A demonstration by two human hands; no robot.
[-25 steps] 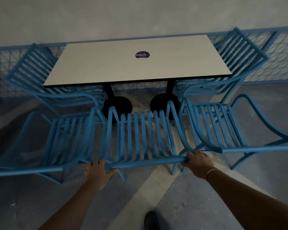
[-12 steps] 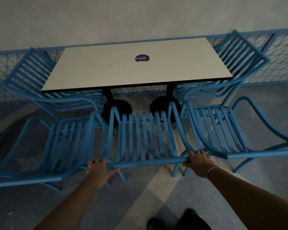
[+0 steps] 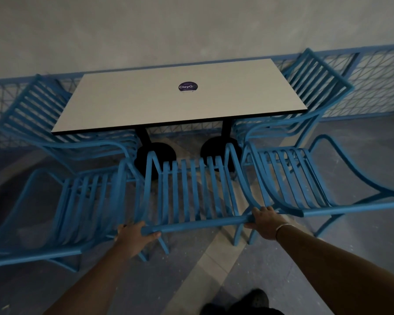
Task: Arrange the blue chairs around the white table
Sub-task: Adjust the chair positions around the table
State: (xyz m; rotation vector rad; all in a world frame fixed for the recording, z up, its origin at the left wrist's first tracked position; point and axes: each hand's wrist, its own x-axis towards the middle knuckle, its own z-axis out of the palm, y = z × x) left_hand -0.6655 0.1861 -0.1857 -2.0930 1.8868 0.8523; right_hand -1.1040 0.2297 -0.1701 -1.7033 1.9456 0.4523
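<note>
A white rectangular table [image 3: 146, 103] on two black pedestal feet stands against the wall. Directly before me is the middle blue chair [image 3: 198, 189], its slatted back toward me and its seat facing the table. My left hand [image 3: 134, 237] grips the left end of its top rail, and my right hand [image 3: 265, 221] grips the right end. Another blue chair [image 3: 84, 208] stands close on its left and one more [image 3: 293, 180] close on its right. Two further blue chairs sit at the table's short ends, one left [image 3: 39, 117] and one right [image 3: 314, 87].
A low blue mesh fence [image 3: 373, 83] runs along the grey wall behind the table. The floor is grey concrete with a pale diagonal stripe [image 3: 205, 269]. My dark shoe [image 3: 248, 301] shows at the bottom edge.
The view has tilted down slightly, so the table sits lower in frame. Both hands hold the same rail ends, and the middle chair has edged slightly toward the table.
</note>
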